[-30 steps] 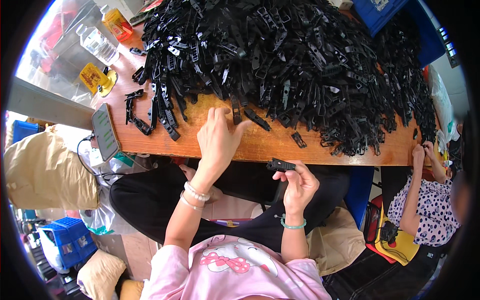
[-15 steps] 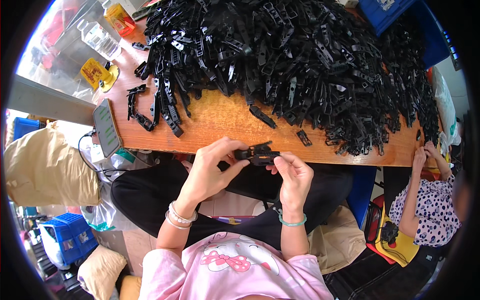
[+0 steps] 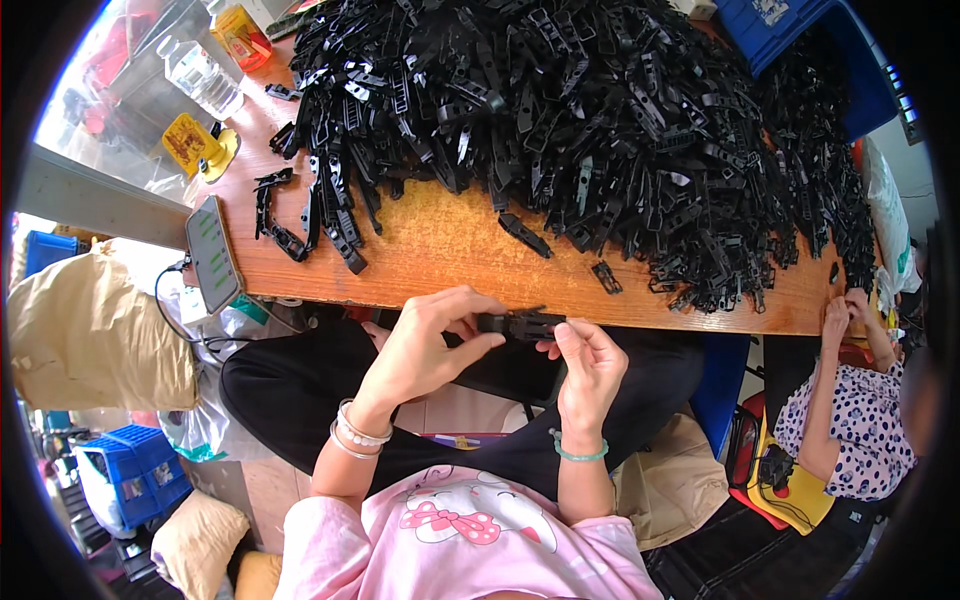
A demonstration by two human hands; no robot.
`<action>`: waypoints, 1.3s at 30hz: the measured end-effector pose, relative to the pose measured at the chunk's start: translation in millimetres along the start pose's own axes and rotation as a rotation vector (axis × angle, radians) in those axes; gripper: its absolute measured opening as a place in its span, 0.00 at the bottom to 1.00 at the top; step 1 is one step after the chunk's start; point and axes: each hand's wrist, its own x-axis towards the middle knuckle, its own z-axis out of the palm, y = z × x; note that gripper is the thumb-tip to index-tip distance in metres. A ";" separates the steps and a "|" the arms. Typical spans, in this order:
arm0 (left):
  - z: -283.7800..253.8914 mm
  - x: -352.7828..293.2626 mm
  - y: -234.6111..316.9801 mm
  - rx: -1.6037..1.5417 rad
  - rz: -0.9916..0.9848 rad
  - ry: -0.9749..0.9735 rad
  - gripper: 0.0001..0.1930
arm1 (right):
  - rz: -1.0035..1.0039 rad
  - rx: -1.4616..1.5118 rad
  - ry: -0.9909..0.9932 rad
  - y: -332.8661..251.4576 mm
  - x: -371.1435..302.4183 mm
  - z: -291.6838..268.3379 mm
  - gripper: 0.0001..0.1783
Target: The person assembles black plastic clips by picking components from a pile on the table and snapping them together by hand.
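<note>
Between my two hands, just off the near edge of the table, is a black plastic part with slots and thin arms. My left hand pinches its left end with thumb and fingers. The right end is gripped by the thumb and curled fingers of my right hand. Beyond them a great heap of similar black plastic parts covers most of the wooden table. A few loose parts lie nearer, including a long one and a short one.
A phone with a cable leans at the table's left edge. Behind it stand a yellow holder, a clear bottle and an orange drink bottle. A blue bin is at far right; a co-worker sits at right.
The black part has dropped slightly toward me and its raised thin arm now lies closer to the body. Both my hands keep their hold.
</note>
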 end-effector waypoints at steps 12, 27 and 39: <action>26.5 -1.9 -11.8 -0.563 -0.308 -0.078 0.08 | -0.138 -0.167 -0.103 4.6 -7.7 2.7 0.07; -73.7 -8.8 -62.6 0.483 0.053 0.846 0.01 | -0.037 0.046 -0.198 10.8 -4.2 21.5 0.09; -114.2 1.3 -62.2 0.061 -0.072 0.796 0.06 | 0.044 0.036 -0.208 18.1 -6.3 18.2 0.11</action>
